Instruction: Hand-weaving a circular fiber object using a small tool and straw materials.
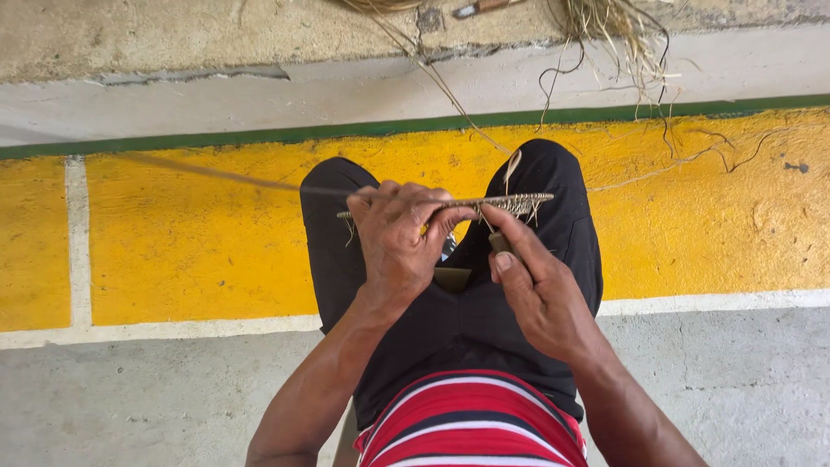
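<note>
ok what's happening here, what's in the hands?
A seated person is working a flat woven strip of dry fibre, held level above the knees. The left hand grips the strip from above. The right hand has its fingertips up under the strip's right part and holds a small tool with a brownish handle. One long strand runs off to the left. Loose fibre lies on the ledge ahead.

Dry straw weave [506, 204], rough painted concrete [190, 242]

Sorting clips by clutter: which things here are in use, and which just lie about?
In use:
- flat woven fibre piece, edge-on, gripped by left hand
- long strand running off left
- right hand at its underside

Lying about:
- loose dry fibres
- small tool on ledge
</note>
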